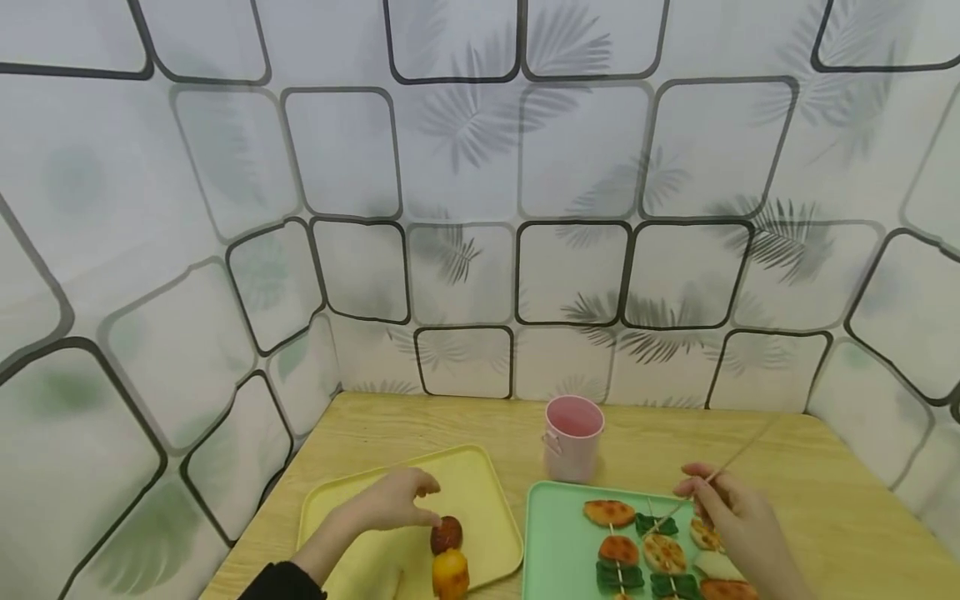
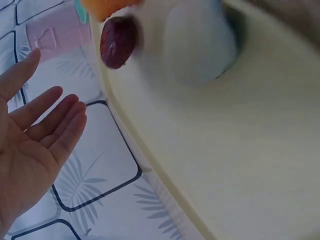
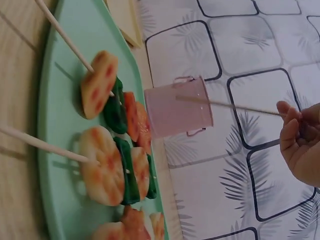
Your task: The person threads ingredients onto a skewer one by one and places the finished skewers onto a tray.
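Observation:
My right hand [image 1: 731,517] pinches a thin bare wooden skewer [image 1: 738,454] between thumb and fingers, slanting over the green tray [image 1: 555,500]. In the right wrist view the skewer [image 3: 245,107] crosses in front of the pink bucket. Above the yellow tray [image 1: 360,550], my left hand [image 1: 401,500] hovers with relaxed fingers, holding nothing. Close to its fingertips lies a dark red-brown food piece [image 1: 446,535], beside a yellow-orange piece [image 1: 450,571]. The left wrist view shows that hand [image 2: 40,135] spread, apart from the dark red piece [image 2: 119,42]. A whitish piece [image 2: 200,42] lies nearby.
Several loaded food skewers, with browned slices [image 1: 663,552] and green pieces [image 1: 618,575], lie on the green tray. Behind the trays stands a pink bucket [image 1: 573,446] on the wooden table [image 1: 420,417]. Patterned cloth [image 1: 465,275] hangs around the table.

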